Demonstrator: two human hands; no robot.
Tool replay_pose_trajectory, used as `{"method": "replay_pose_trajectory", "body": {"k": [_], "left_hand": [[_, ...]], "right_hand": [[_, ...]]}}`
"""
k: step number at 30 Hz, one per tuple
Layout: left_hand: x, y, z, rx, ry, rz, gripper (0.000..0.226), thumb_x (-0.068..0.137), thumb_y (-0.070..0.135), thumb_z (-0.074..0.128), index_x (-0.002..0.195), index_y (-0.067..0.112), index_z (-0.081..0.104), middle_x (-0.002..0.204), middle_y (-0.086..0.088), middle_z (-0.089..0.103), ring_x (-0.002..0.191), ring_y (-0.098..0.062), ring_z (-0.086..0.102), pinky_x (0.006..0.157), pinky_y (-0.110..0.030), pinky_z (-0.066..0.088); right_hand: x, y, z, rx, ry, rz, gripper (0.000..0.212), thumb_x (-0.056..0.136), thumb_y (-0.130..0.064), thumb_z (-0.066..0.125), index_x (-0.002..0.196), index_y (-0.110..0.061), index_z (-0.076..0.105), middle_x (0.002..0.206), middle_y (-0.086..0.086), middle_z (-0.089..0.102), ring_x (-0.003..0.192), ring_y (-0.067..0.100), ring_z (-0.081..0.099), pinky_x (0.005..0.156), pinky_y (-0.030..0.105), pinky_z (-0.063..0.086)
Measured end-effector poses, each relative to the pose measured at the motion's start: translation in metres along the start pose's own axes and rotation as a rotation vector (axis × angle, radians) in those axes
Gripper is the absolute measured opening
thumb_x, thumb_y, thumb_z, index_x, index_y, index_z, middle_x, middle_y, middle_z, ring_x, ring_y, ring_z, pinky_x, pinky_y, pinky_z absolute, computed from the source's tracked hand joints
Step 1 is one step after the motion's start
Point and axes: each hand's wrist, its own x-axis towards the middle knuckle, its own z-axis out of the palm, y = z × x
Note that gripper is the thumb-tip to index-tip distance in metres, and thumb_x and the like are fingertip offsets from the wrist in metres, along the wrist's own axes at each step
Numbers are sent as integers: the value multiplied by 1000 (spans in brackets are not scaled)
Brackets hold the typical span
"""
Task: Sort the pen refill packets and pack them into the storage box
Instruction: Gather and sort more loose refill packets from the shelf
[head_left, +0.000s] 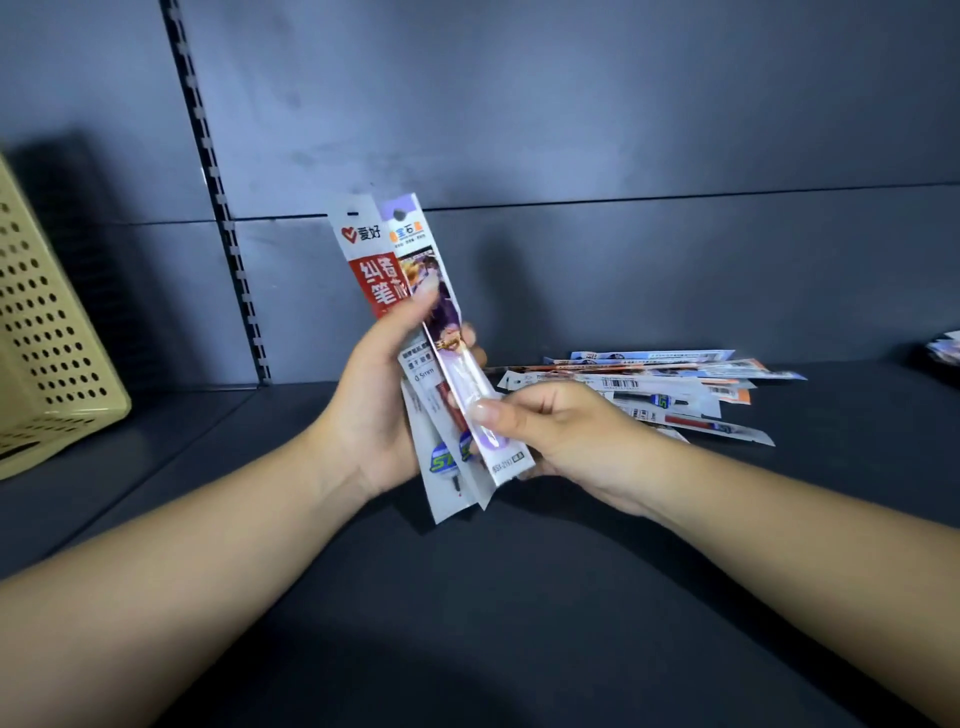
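My left hand (376, 410) grips a small upright bundle of pen refill packets; the front white one with a red label (366, 260) stands tallest. My right hand (550, 431) pinches the lower end of a purple picture packet (441, 312) that leans against that bundle. A loose pile of refill packets (675, 389) lies flat on the dark shelf behind my right hand. The beige perforated storage box (47, 338) stands at the far left, only partly in view.
The dark shelf surface (467, 597) stretches under both forearms. A slotted metal upright (218, 197) runs down the grey back panel. Something dark with printed wrappers (943, 353) shows at the right edge.
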Motion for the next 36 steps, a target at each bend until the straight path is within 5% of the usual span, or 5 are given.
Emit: {"method": "replay_pose_trajectory", "body": {"k": [4, 14, 23, 29, 36], "left_hand": [[3, 4, -6, -29, 64, -12, 46, 66, 60, 52, 61, 16, 65, 56, 1, 47, 49, -11, 39, 50, -22, 34], [2, 1, 0, 103, 16, -8, 40, 61, 54, 54, 49, 16, 59, 54, 1, 48, 46, -11, 45, 47, -16, 42], [21, 27, -41, 417, 193, 227, 38, 85, 36, 53, 50, 22, 50, 50, 7, 59, 55, -8, 62, 56, -19, 45], [22, 23, -63, 415, 204, 56, 27, 89, 27, 50, 67, 13, 57, 46, 4, 52, 42, -11, 48, 50, -21, 45], [24, 22, -70, 334, 232, 12, 28, 89, 31, 50, 65, 16, 52, 36, 7, 33, 34, -7, 33, 47, -19, 38]], "right_hand": [[3, 3, -1, 16, 98, -26, 32, 57, -42, 71, 61, -10, 68, 86, 20, 67, 81, 24, 52, 80, 39, 44], [2, -3, 5, -225, 83, -86, 33, 79, -28, 64, 49, -16, 57, 44, -11, 41, 45, 2, 35, 49, 13, 30], [41, 15, -16, -670, 199, -31, 28, 84, -39, 59, 60, -27, 64, 70, -1, 53, 74, 11, 49, 76, 28, 40], [44, 24, -7, -1136, 98, 97, 41, 84, -59, 43, 115, -40, 60, 143, -6, 34, 136, 21, 17, 110, 40, 13], [45, 28, -13, -1140, 289, -2, 27, 86, -41, 53, 90, -23, 72, 122, -4, 56, 124, 23, 36, 104, 32, 25]]}}
